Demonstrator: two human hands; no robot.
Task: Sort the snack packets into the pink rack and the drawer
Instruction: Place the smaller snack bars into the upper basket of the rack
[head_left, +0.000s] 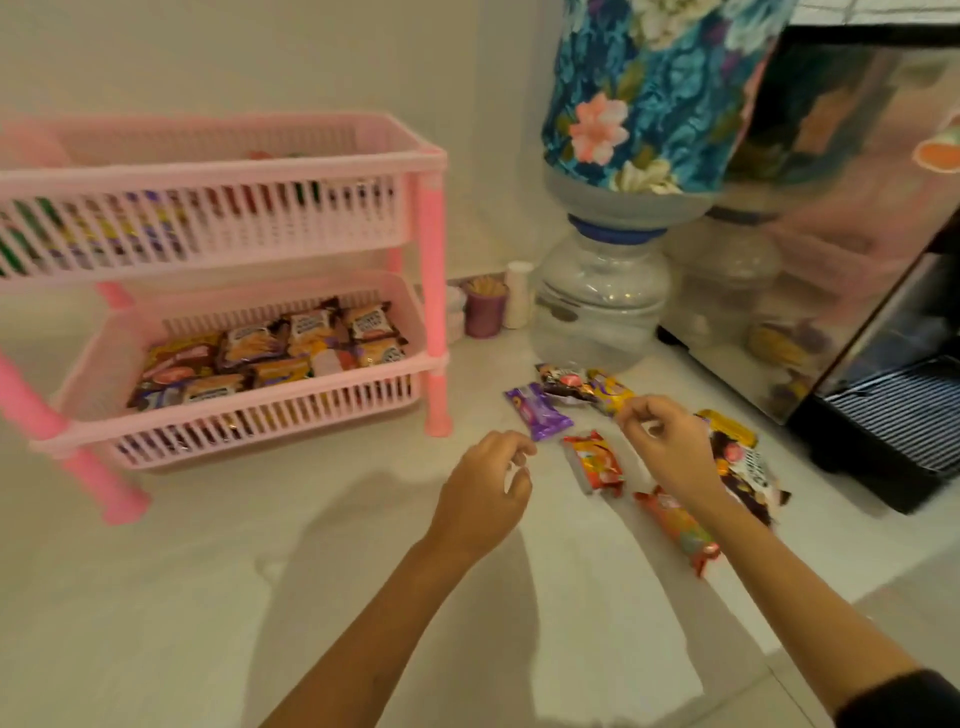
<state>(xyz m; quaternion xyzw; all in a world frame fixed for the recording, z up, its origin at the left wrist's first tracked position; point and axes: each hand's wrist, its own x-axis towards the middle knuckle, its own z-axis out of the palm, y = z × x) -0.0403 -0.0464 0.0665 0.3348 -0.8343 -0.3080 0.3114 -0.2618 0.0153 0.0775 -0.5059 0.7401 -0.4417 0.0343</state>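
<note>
A two-tier pink rack (223, 171) stands on the white counter at the left, with several snack packets in both baskets. Loose packets lie on the counter to its right: a purple packet (540, 418), an orange-red packet (595, 462), a dark brown one (566, 384), a yellow one (610, 392), another orange packet (678, 527) and dark ones (748, 473) partly under my right arm. My left hand (485, 493) hovers just left of the purple and orange packets, fingers curled, holding nothing. My right hand (667, 447) hovers over the packets, fingertips pinched, empty. No drawer is in view.
A water bottle with a floral cover (623, 171) sits upside down on a clear base behind the packets. A black and mirrored appliance (857, 312) stands at the right. A small purple cup (485, 309) and a white container (519, 301) stand by the wall.
</note>
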